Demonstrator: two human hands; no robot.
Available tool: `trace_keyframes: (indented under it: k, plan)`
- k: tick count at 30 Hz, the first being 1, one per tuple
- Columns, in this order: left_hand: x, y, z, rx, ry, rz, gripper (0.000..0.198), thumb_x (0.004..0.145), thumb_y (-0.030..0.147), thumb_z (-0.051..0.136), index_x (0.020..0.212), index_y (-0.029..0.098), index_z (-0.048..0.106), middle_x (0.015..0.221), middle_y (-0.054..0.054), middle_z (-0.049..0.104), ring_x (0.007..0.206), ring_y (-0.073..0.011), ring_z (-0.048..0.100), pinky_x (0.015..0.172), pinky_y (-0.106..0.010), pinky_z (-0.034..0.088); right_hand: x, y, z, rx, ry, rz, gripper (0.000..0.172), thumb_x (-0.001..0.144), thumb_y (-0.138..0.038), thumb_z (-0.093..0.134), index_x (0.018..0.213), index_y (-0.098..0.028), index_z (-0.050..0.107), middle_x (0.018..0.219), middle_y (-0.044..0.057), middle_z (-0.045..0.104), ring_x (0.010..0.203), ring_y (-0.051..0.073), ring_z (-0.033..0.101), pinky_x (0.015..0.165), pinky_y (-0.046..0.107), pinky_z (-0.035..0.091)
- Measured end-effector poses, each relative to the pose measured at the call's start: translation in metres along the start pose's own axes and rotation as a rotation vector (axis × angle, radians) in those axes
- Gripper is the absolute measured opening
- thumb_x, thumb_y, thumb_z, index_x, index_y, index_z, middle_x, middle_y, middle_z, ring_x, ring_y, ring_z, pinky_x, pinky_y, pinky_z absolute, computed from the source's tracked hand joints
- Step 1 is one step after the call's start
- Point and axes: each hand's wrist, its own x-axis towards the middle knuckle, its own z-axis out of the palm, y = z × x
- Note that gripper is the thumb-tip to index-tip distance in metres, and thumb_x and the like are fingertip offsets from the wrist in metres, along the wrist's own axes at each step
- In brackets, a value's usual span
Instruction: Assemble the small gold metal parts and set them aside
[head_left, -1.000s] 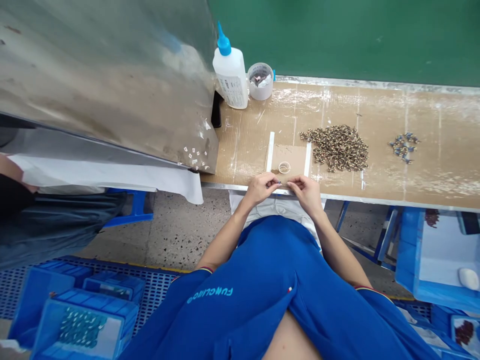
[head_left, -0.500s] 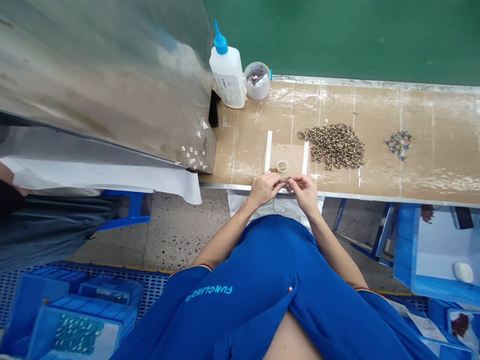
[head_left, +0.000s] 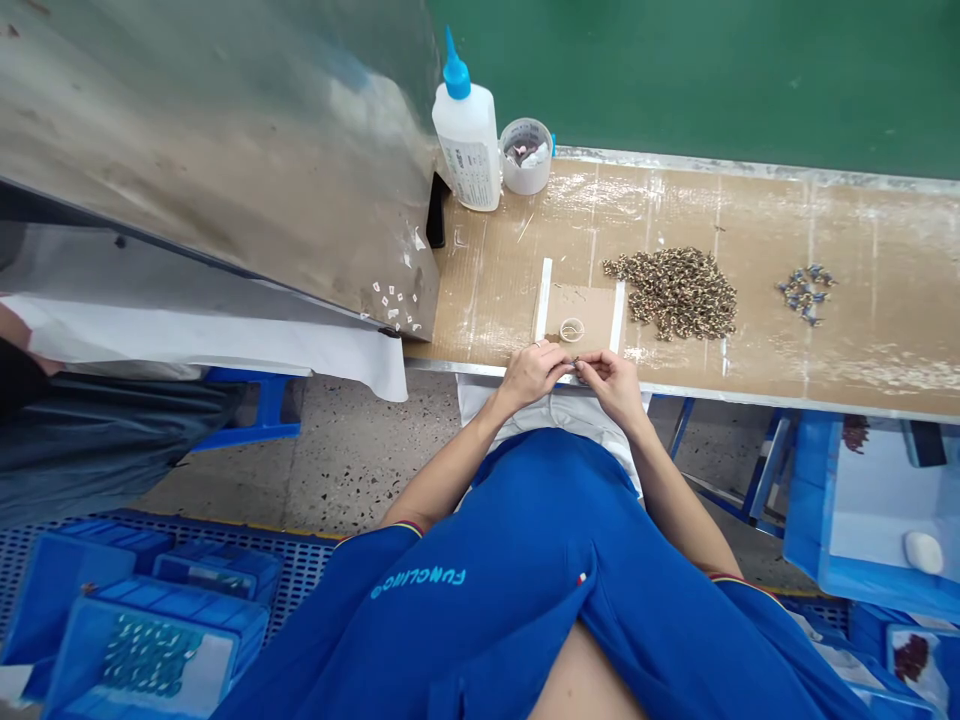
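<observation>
Hands: we find our left hand (head_left: 531,376) and right hand (head_left: 611,385) closed, pinching a tiny metal part (head_left: 575,364) between them, just in front of the cardboard pad (head_left: 581,312).
Tabletop: right of the pad, a heap of small gold-coloured parts (head_left: 671,295); behind it, a blue-tipped squeeze bottle (head_left: 469,150).

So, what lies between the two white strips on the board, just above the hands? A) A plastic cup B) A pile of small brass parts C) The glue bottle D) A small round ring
D. A small round ring lies on the brown patch between the white strips, just above the left hand and right hand.
</observation>
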Motion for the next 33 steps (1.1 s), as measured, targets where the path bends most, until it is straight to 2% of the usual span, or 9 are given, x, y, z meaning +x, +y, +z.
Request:
trace_keyframes:
  k: [7, 12, 17, 22, 26, 33]
  plan:
    - [-0.002, -0.002, -0.001, 0.003, -0.039, -0.001, 0.026, 0.102, 0.035, 0.051, 0.090, 0.019, 0.068, 0.084, -0.005, 0.069, 0.084, -0.0211, 0.062, 0.068, -0.031, 0.039, -0.001, -0.005, -0.004, -0.067, -0.059, -0.024, 0.041, 0.079, -0.061, 0.071, 0.083, -0.021, 0.069, 0.075, 0.007, 0.074, 0.068, 0.024, 0.071, 0.067, 0.039, 0.060]
    - [-0.002, -0.006, -0.002, -0.012, -0.075, 0.011, 0.028, 0.103, 0.034, 0.049, 0.092, 0.018, 0.068, 0.085, -0.006, 0.069, 0.085, -0.0216, 0.062, 0.068, -0.031, 0.040, 0.002, -0.007, -0.006, -0.082, -0.141, -0.024, 0.037, 0.081, -0.058, 0.069, 0.082, -0.021, 0.065, 0.071, 0.006, 0.071, 0.067, 0.023, 0.069, 0.065, 0.038, 0.058]
    - [-0.001, -0.009, -0.005, -0.056, -0.116, 0.009, 0.028, 0.103, 0.031, 0.046, 0.093, 0.017, 0.068, 0.086, -0.007, 0.069, 0.086, -0.0216, 0.061, 0.075, -0.031, 0.044, 0.003, -0.007, -0.001, -0.152, -0.162, -0.077, 0.022, 0.086, -0.043, 0.062, 0.082, -0.022, 0.060, 0.072, 0.005, 0.070, 0.066, 0.020, 0.066, 0.066, 0.034, 0.053]
    - [-0.002, -0.012, -0.006, -0.099, -0.139, 0.012, 0.025, 0.101, 0.027, 0.049, 0.089, 0.017, 0.068, 0.083, -0.006, 0.068, 0.083, -0.0209, 0.061, 0.075, -0.031, 0.044, 0.000, -0.005, 0.005, -0.267, -0.131, -0.139, 0.008, 0.086, -0.029, 0.056, 0.080, -0.023, 0.056, 0.073, 0.004, 0.068, 0.069, 0.021, 0.063, 0.067, 0.034, 0.048]
    - [-0.004, -0.013, -0.007, -0.103, -0.113, -0.006, 0.025, 0.100, 0.027, 0.051, 0.086, 0.017, 0.069, 0.081, -0.006, 0.068, 0.083, -0.0206, 0.061, 0.074, -0.031, 0.043, -0.001, -0.003, 0.008, -0.255, -0.100, -0.153, 0.010, 0.086, -0.028, 0.058, 0.078, -0.023, 0.057, 0.073, 0.004, 0.067, 0.071, 0.021, 0.063, 0.069, 0.034, 0.049]
    - [0.000, -0.013, -0.013, -0.219, -0.105, 0.002, 0.028, 0.101, 0.036, 0.055, 0.088, 0.017, 0.071, 0.079, -0.005, 0.071, 0.076, -0.0173, 0.062, 0.074, -0.029, 0.046, -0.003, 0.005, 0.012, 0.100, -0.046, -0.024, 0.031, 0.083, -0.052, 0.069, 0.084, -0.021, 0.063, 0.077, 0.005, 0.072, 0.070, 0.019, 0.068, 0.068, 0.034, 0.057]
